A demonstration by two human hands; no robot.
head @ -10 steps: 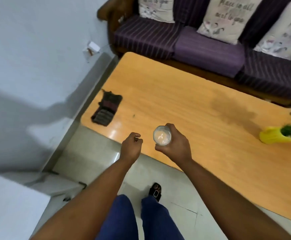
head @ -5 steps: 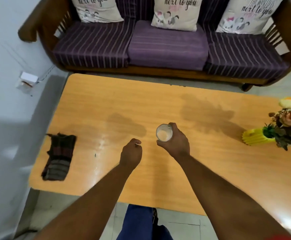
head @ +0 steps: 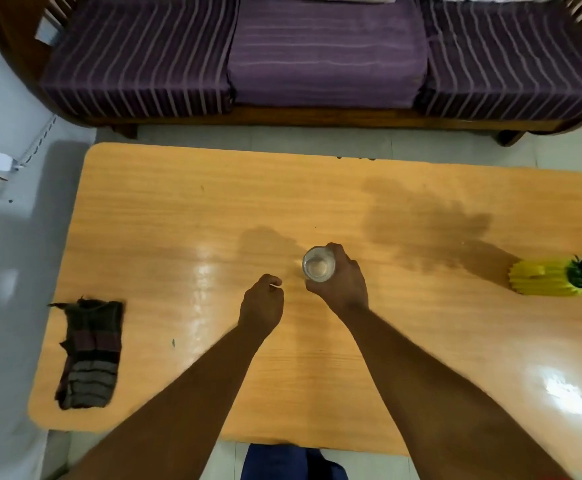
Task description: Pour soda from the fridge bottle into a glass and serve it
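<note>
Above the tabletop's [head: 421, 375] near edge, the left hand [head: 261, 308] hangs clenched and empty. Farther in, mid-table, the right hand [head: 343, 284] grips the filled glass [head: 318, 265] (pouring looks done); only setting it down remains.

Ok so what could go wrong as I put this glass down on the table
1. The right hand wraps the glass from the side, so setting it down tilted could slop the drink onto the wooden table.
2. The tabletop looks glossy, so a wet base might slide.
3. The left hand is curled shut close beside the glass and could knock it on release.
</note>
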